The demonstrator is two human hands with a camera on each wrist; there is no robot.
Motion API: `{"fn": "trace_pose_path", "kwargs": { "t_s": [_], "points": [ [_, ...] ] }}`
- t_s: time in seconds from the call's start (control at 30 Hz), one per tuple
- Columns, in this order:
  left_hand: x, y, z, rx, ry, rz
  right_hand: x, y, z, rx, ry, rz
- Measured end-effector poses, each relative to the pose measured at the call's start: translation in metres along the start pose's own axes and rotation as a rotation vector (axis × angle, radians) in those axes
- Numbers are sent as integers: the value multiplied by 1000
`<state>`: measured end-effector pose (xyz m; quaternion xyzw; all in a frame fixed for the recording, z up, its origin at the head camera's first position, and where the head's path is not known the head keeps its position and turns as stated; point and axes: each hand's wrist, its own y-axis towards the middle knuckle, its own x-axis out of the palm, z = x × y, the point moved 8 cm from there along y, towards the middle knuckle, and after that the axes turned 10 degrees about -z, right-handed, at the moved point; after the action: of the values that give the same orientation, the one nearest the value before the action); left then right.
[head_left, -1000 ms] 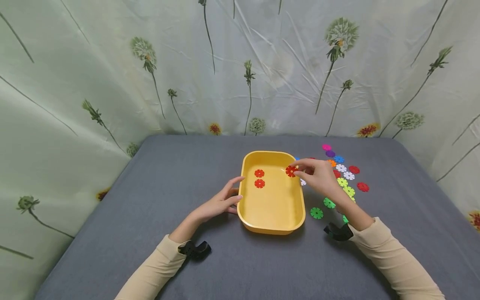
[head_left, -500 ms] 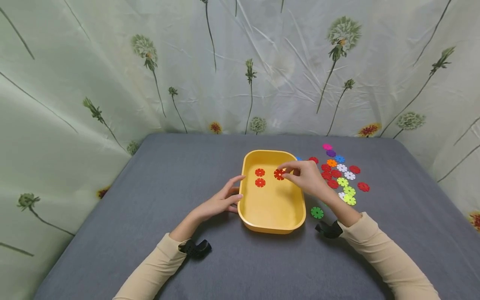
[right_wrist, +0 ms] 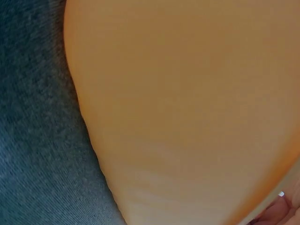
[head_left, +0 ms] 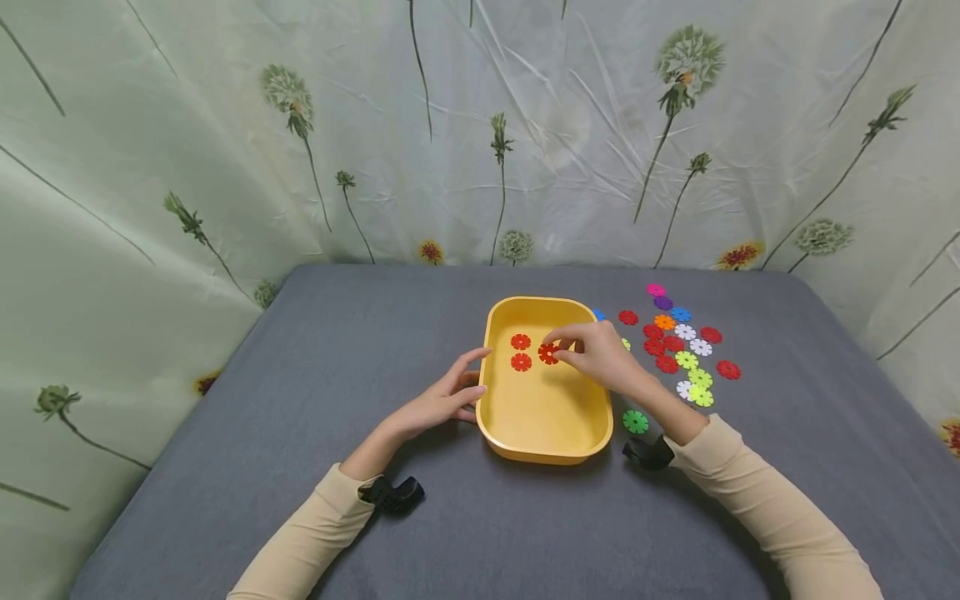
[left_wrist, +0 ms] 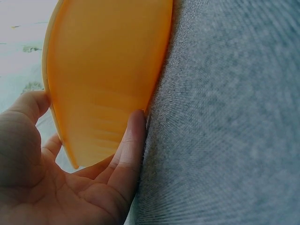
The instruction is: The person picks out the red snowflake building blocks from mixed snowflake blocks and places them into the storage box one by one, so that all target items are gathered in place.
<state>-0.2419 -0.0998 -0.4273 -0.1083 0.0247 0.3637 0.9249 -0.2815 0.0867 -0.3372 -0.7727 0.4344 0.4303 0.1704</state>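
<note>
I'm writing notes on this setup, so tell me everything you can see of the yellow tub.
The yellow tub is a rounded rectangular container, seemingly smooth plastic, with raised walls and a narrow rim. It stands upright on the gray table, open side up, longer sides running away from the person. Two red notched discs lie inside. The left hand touches its left side. The right hand holds a third disc over its inside; whether that touches the tub is unclear.
</note>
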Motion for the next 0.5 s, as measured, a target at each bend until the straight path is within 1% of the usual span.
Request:
{"fn": "trace_pose_path", "kwargs": {
  "t_s": [0.23, 0.4, 0.5],
  "points": [
    [0, -1, 2, -3, -6, 1, 6, 5, -2, -25, -4, -28],
    [0, -1, 2, -9, -2, 0, 13, 9, -7, -59, -22, -80],
    [1, -1, 1, -17, 1, -3, 20, 12, -6, -53, -44, -116]
  ]
}}
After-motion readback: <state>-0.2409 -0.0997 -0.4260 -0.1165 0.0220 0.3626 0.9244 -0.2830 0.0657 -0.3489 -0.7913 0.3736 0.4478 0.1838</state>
